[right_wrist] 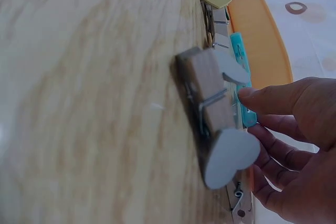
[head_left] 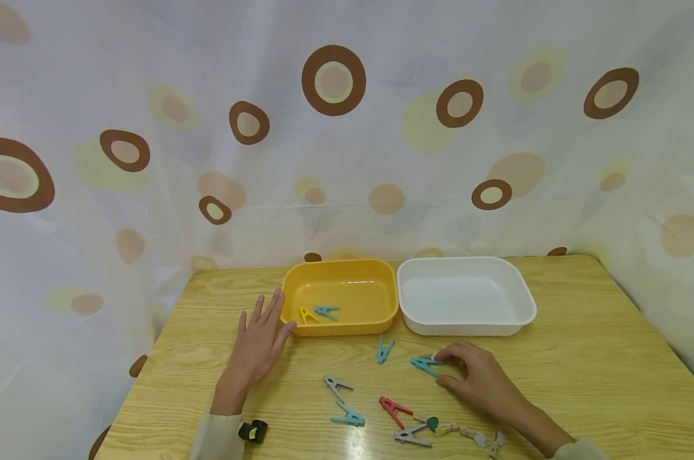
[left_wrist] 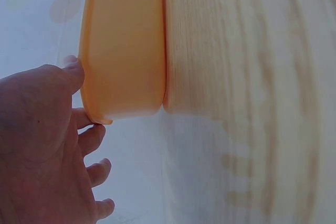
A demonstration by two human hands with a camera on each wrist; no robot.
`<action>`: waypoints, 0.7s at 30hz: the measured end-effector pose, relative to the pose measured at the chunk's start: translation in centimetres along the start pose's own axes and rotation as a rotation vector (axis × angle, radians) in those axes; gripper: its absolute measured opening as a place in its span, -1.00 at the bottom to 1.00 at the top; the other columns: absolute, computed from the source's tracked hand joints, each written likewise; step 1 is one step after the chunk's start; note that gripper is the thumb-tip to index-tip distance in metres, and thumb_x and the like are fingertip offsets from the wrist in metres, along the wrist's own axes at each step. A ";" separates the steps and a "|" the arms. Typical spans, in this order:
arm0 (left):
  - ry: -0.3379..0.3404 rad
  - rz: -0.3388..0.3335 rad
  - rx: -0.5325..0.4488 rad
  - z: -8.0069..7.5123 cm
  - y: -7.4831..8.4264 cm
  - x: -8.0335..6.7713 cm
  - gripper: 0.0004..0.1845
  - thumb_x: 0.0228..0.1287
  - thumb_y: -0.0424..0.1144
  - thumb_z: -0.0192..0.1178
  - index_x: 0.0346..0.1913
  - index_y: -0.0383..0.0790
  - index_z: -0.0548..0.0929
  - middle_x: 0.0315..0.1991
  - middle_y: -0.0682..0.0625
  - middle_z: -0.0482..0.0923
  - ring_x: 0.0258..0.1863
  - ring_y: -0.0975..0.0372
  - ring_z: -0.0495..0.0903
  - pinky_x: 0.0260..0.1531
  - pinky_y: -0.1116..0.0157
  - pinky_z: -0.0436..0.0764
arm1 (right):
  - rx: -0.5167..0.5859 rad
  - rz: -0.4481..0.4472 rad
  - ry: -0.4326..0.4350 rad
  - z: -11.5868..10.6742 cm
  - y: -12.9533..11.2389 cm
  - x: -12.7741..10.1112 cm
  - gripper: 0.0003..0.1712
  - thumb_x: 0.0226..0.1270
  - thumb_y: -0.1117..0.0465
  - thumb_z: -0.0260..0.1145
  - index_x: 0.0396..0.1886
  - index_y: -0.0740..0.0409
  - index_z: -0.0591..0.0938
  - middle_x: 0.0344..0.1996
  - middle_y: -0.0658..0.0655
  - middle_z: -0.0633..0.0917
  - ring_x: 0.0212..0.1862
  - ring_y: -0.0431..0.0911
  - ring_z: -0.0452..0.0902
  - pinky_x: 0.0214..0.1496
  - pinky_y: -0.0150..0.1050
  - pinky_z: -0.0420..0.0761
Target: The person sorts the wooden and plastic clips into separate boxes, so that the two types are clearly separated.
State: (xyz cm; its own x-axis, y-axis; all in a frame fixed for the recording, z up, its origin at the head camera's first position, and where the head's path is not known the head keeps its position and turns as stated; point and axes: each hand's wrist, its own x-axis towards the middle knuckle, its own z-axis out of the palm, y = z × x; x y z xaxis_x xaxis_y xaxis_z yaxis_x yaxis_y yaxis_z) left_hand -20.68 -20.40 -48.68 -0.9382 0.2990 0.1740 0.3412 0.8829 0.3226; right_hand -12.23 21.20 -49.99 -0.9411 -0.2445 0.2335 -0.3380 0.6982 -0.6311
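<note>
My right hand (head_left: 478, 378) pinches a teal clothespin (head_left: 423, 365) by its legs, thumb on one and fingertips on the other, in front of the white tray (head_left: 516, 330). In the right wrist view the thumb presses on that clothespin's leg (right_wrist: 248, 116). My left hand (head_left: 259, 345), fingers extended, touches the left end of the yellow tray (head_left: 347, 329), with the thumb at its front corner. From the left wrist, the thumb and forefinger meet the orange-looking rim (left_wrist: 86, 98). A yellow clothespin (head_left: 308, 314) and a teal one (head_left: 326, 311) lie inside the yellow tray.
Nearer on the wooden table lie teal clothespins (head_left: 349, 416), grey clothespins (head_left: 411, 436) and a red clothespin (head_left: 394, 409). Several small wooden pegs with hearts (head_left: 475, 436) lie by the right forearm. The trays stand side by side before a patterned curtain (head_left: 381, 160).
</note>
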 end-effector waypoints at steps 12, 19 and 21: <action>0.012 0.002 -0.010 -0.1 0.0 -0.1 -0.25 0.66 0.13 -0.14 0.66 -0.22 0.02 0.65 -0.05 -0.04 0.60 -0.17 -0.07 0.43 -0.37 -0.12 | 0.034 -0.039 0.056 -0.1 -0.1 -0.1 -0.69 0.05 0.29 0.66 -0.20 0.01 0.76 -0.21 -0.16 0.71 -0.17 -0.18 0.67 -0.05 -0.17 0.68; -0.001 -0.003 -0.016 -0.1 0.1 -0.1 -0.25 0.66 0.13 -0.14 0.66 -0.21 0.00 0.66 -0.03 -0.07 0.62 -0.13 -0.12 0.44 -0.37 -0.15 | 0.045 -0.038 0.070 0.2 -0.5 0.3 -0.67 0.06 0.29 0.66 -0.17 0.02 0.77 -0.21 -0.17 0.72 -0.18 -0.18 0.66 -0.12 -0.21 0.68; 0.000 0.000 -0.016 0.0 0.1 -0.1 -0.25 0.66 0.13 -0.14 0.66 -0.21 -0.01 0.66 -0.03 -0.07 0.62 -0.12 -0.14 0.44 -0.37 -0.15 | 0.048 -0.052 0.078 0.3 -0.8 0.5 -0.67 0.05 0.31 0.66 -0.17 0.03 0.77 -0.22 -0.15 0.72 -0.20 -0.18 0.65 -0.14 -0.22 0.68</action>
State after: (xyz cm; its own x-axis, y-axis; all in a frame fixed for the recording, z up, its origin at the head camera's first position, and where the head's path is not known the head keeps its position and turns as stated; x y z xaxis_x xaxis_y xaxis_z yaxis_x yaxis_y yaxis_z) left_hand -20.59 -20.36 -48.65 -0.9381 0.2993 0.1743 0.3425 0.8770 0.3371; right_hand -12.42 20.38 -49.60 -0.9193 -0.2254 0.3226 -0.3883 0.6526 -0.6506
